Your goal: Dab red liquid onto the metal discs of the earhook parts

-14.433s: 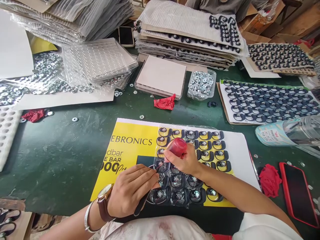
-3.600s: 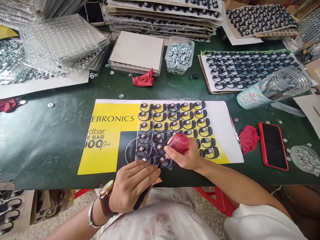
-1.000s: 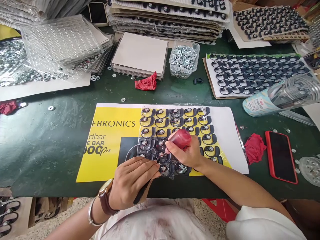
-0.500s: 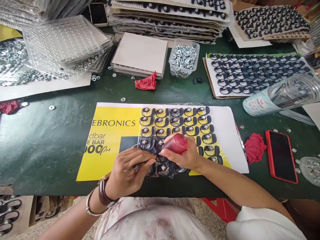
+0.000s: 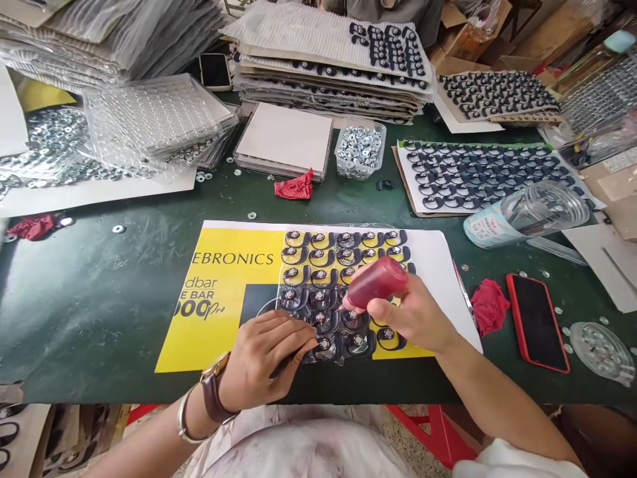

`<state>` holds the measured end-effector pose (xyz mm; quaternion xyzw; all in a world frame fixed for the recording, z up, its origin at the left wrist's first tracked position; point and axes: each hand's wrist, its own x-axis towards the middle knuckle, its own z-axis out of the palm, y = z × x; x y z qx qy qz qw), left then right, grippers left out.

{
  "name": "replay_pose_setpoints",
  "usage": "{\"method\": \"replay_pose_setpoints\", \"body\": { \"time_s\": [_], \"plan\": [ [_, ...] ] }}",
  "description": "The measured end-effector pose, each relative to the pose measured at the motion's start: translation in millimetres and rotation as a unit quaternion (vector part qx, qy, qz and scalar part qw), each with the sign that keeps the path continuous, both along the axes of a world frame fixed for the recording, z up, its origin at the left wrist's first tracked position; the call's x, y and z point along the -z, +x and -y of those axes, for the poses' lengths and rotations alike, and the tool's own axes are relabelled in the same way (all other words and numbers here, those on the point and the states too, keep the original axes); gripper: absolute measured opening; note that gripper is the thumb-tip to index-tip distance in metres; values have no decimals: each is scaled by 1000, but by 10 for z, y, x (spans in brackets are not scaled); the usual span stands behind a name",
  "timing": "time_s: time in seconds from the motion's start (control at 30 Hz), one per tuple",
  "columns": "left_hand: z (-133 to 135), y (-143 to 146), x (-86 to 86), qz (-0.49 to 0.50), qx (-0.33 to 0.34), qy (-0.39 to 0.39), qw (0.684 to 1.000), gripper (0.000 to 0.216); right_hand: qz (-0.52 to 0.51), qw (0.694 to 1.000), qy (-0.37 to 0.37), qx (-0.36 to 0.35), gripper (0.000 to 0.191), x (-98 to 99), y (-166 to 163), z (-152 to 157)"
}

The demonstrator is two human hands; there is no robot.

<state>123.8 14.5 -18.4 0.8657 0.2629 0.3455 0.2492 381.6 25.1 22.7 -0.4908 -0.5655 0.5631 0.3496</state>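
A: Since half a second ago, the red bottle (image 5: 375, 282) has been lifted off the earpiece sheet (image 5: 343, 292), gripped by the right hand (image 5: 415, 318).

B: Gluing is judged underway; the left hand (image 5: 269, 355), curled around a dark tool, pins the sheet at 6 o'clock on the bench (image 5: 99, 312). Next, the nozzle must be set on 1 unglued earpiece.

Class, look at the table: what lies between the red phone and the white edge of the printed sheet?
In the head view, a crumpled red cloth lies on the green table, between the red phone and the printed sheet.

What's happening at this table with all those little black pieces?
A person sits at a green table. Their right hand tilts a small red bottle, tip down, over rows of black ear-hook parts on a yellow printed sheet. Their left hand rests at the near rows, gripping a thin dark tool.
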Motion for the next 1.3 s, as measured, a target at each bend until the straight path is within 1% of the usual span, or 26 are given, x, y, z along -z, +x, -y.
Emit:
{"method": "replay_pose_setpoints", "body": {
  "time_s": [0.1,0.17,0.23,0.33,0.43,0.53,0.63,0.8,0.9,1.03,1.2,1.3],
  "plan": [
    [-17,0,-25,-12,12,53,998,23,-11,1000,-14,17,35,45,1,-141],
    [-57,3,-35,-22,6,99,995,22,-6,999,9,31,30,124,-74,-281],
    [-106,12,-33,-42,-6,132,990,22,-3,999,46,29,26,228,-171,-411],
    [-163,33,-9,-70,-12,148,986,19,-5,996,82,17,27,423,-283,-513],
    [-179,56,20,-82,-12,148,986,19,-17,996,90,9,25,616,-329,-503],
    [-168,71,31,-93,-10,156,983,19,-40,994,100,-11,22,721,-342,-466],
    [-158,80,22,-95,-5,156,983,19,-35,992,115,-24,19,711,-352,-465],
    [-171,88,10,-91,-6,151,984,19,4,985,169,-16,16,624,-375,-498],
    [-185,91,5,-90,-10,153,984,18,28,980,198,-5,17,617,-377,-501],
    [-195,94,-17,-90,-7,151,984,18,52,982,181,11,24,636,-370,-490],
    [-201,99,-34,-92,-13,149,984,18,16,987,156,12,24,629,-361,-485],
    [-204,96,-30,-89,-12,142,986,17,30,989,145,27,21,627,-352,-493]
  ]
}}
